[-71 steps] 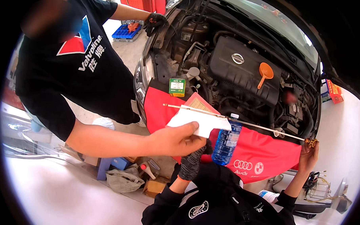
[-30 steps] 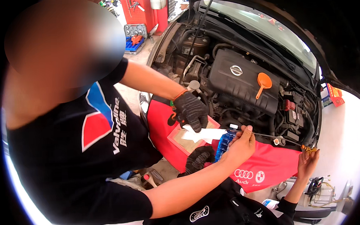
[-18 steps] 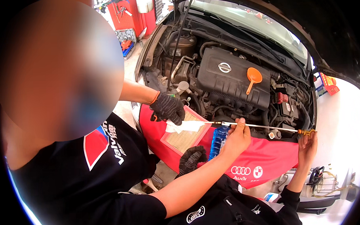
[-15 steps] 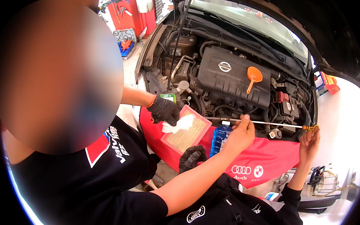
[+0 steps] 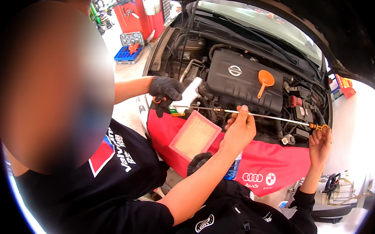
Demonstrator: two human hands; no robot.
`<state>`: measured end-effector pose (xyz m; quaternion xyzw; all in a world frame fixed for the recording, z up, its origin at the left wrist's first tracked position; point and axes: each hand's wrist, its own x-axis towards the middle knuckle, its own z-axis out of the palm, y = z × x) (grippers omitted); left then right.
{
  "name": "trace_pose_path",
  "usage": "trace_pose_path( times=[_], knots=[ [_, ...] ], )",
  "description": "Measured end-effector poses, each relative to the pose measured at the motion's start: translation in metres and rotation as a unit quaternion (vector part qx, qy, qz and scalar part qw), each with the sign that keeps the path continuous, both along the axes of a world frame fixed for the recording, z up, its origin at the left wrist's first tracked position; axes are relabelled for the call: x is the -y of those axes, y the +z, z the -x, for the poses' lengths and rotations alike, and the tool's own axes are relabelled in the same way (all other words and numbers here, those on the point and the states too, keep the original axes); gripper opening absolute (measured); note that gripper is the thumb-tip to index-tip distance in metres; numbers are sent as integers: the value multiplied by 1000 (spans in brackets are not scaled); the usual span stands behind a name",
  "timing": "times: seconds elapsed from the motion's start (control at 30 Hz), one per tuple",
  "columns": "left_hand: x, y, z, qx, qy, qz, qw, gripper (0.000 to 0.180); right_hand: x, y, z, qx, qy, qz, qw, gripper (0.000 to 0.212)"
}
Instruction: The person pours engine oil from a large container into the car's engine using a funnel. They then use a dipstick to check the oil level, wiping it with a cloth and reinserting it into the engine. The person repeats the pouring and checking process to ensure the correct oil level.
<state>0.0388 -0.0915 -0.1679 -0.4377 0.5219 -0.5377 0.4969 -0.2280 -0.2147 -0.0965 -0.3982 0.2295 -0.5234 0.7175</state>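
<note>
My bare right hand [image 5: 319, 138] grips the yellow handle end of an oil dipstick [image 5: 278, 118], which slants across the engine bay's front. A co-worker's bare hand [image 5: 240, 125] pinches its middle. That person's other, dark-gloved hand [image 5: 166, 91] holds a white wipe [image 5: 189, 94] beside the dipstick's tip. My left hand [image 5: 199, 161], in a dark knit glove, looks curled near the car's front edge; the co-worker's forearm partly hides it, and what it may hold is hidden. Close by lie a red-framed air filter [image 5: 195, 135] and a blue bottle [image 5: 234, 168], mostly covered by that forearm.
An orange funnel [image 5: 266, 78] rests on the black engine cover [image 5: 223, 80]. A red fender cover [image 5: 271, 159] drapes the front. The raised hood [image 5: 337, 37] hangs overhead, its prop rod at left. Behind the co-worker, a blue tool case [image 5: 128, 54] stands on the floor.
The co-worker's gloved hand has lifted the wipe off the air filter to the dipstick's tip. Their bare hand has shifted left along the dipstick. My right hand keeps its grip.
</note>
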Motion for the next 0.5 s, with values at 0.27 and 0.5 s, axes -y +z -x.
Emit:
trace_pose_path(
  times=[0.27, 0.5],
  knots=[
    [-46, -82, 15, -167, -62, -94, 980, 16, 3, -7, 4, -25, -19, -11, 999, 32],
    [-75, -221, -11, -679, 114, -238, 685, 15, 8, -10, 12, -47, -7, 27, 998, 33]
  ],
)
